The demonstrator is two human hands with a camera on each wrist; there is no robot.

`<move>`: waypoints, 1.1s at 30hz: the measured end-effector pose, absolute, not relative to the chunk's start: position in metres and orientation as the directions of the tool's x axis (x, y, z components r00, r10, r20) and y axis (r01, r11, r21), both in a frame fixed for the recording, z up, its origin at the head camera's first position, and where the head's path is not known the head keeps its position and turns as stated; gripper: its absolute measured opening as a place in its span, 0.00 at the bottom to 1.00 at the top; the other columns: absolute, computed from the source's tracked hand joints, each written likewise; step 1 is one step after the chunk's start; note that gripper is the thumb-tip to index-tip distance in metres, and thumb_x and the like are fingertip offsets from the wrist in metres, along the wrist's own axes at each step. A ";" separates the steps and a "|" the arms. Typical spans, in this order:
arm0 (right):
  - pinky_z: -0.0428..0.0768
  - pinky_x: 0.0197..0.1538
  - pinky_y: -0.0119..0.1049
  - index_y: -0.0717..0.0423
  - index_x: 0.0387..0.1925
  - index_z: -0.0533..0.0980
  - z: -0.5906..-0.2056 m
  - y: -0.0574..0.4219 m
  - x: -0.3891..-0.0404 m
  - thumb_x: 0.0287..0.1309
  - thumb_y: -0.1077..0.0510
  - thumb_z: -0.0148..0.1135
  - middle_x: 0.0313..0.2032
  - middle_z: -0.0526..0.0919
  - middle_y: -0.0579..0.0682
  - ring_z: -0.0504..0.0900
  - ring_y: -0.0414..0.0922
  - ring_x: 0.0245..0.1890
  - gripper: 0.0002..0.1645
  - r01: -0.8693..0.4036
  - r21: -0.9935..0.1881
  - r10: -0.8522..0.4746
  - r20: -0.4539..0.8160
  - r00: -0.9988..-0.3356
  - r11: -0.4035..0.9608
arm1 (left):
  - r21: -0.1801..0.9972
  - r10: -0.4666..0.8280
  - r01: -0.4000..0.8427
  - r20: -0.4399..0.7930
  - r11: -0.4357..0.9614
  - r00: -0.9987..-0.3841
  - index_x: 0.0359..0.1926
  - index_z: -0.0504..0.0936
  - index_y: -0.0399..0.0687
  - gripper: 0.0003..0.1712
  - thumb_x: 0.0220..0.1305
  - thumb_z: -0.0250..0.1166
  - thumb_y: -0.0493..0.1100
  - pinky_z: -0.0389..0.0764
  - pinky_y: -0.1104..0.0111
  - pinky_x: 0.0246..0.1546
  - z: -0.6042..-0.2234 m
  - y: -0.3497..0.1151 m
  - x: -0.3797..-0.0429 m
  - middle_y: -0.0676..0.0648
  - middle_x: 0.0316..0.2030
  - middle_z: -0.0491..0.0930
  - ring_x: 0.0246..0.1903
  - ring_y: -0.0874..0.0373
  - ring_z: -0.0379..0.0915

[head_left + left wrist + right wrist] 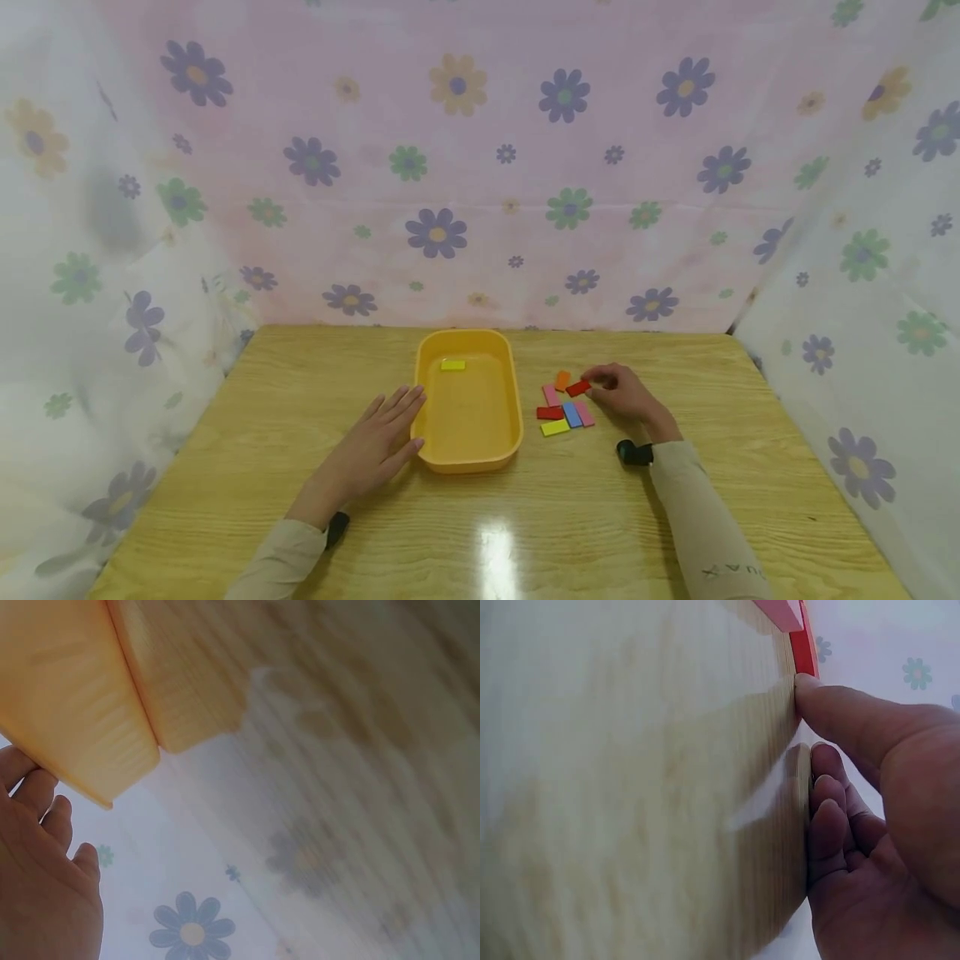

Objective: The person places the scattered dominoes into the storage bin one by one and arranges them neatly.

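A yellow plastic tub (468, 458) stands mid-table, with a small yellow block (453, 366) lying near its far end. My left hand (375, 442) rests on the tub's left rim with its fingers spread and straight; the left wrist view shows those fingertips (56, 817) against the tub's outer wall (75, 690). To the right of the tub, my right hand (626, 393) pinches the right end of a flat red block (578, 389) between thumb and forefinger. Seen from the right wrist, the thumb (840, 709) presses the red block (804, 652) low at the tabletop, other fingers curled.
Around the held block lie several flat blocks: an orange block (562, 381), pink ones (551, 395), a blue block (572, 415), another red block (550, 413) and a yellow-green block (556, 427). Flower-patterned cloth (510, 183) hangs behind the wooden table (570, 525) and along both sides.
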State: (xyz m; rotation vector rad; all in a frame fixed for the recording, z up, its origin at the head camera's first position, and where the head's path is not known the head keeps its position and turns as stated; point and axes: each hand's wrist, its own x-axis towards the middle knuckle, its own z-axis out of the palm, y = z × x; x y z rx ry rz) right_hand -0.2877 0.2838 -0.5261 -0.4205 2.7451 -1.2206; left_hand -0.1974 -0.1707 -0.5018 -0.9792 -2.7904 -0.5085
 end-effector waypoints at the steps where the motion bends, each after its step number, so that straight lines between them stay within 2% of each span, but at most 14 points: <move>1: 0.74 0.47 0.43 0.53 0.47 0.78 -0.526 0.283 -0.287 0.60 0.59 0.60 0.49 0.78 0.56 0.73 0.49 0.41 0.13 -0.205 -0.739 -0.288 0.015 -0.958 0.642 | 0.266 0.581 0.629 0.243 0.730 -0.777 0.73 0.47 0.48 0.38 0.70 0.42 0.61 0.42 0.50 0.69 -0.501 -0.171 -0.197 0.51 0.72 0.45 0.71 0.53 0.38; 13: 0.76 0.39 0.37 0.62 0.43 0.77 -0.523 0.288 -0.278 0.56 0.60 0.64 0.38 0.80 0.55 0.76 0.47 0.36 0.13 -0.249 -0.744 -0.260 0.105 -0.960 0.621 | 0.264 0.582 0.635 0.257 0.726 -0.772 0.72 0.49 0.47 0.38 0.70 0.43 0.60 0.43 0.49 0.69 -0.499 -0.170 -0.197 0.50 0.72 0.46 0.71 0.51 0.40; 18: 0.78 0.40 0.36 0.63 0.44 0.76 -0.520 0.287 -0.269 0.57 0.60 0.63 0.39 0.80 0.56 0.78 0.47 0.36 0.14 -0.262 -0.746 -0.248 0.134 -0.960 0.613 | 0.267 0.583 0.634 0.251 0.726 -0.773 0.72 0.50 0.47 0.38 0.70 0.44 0.60 0.44 0.49 0.68 -0.498 -0.170 -0.196 0.50 0.72 0.47 0.71 0.51 0.40; 24: 0.80 0.41 0.39 0.60 0.44 0.76 -0.509 0.275 -0.253 0.58 0.60 0.62 0.40 0.80 0.55 0.79 0.48 0.36 0.12 -0.280 -0.754 -0.202 0.197 -0.959 0.594 | 0.275 0.581 0.631 0.247 0.726 -0.776 0.72 0.50 0.46 0.38 0.70 0.44 0.60 0.45 0.48 0.68 -0.498 -0.170 -0.196 0.50 0.72 0.47 0.71 0.51 0.40; 33: 0.80 0.38 0.33 0.57 0.44 0.75 -0.498 0.234 -0.229 0.59 0.57 0.61 0.39 0.80 0.52 0.77 0.46 0.37 0.12 -0.331 -0.787 -0.153 0.296 -0.943 0.520 | 0.265 0.585 0.637 0.253 0.724 -0.770 0.72 0.49 0.46 0.38 0.70 0.44 0.60 0.44 0.49 0.68 -0.498 -0.170 -0.197 0.49 0.72 0.48 0.71 0.50 0.41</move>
